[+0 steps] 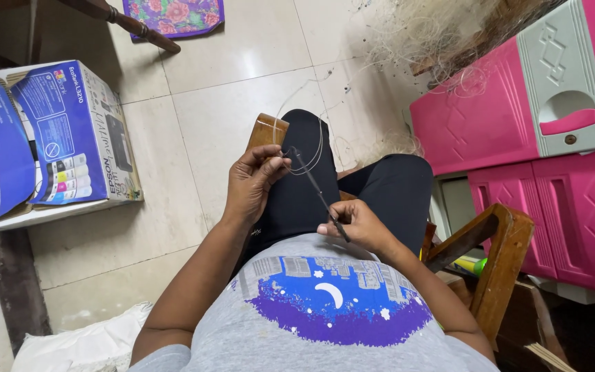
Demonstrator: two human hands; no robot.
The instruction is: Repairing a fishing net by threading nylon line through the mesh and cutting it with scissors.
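At frame centre, the left hand (253, 180) pinches a wooden gauge block (266, 132) and thin fishing line (311, 148); the right hand (359, 224) grips a dark netting needle (317, 193). A printer box (49, 138) sits left, a pink plastic cabinet (518, 117) right.

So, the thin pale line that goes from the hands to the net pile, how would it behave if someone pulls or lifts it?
The thin line probably is floppy: it curves in loose loops over the knee. It seems very light, hanging without sagging much. It may tangle easily, since the net pile behind looks knotted and messy.
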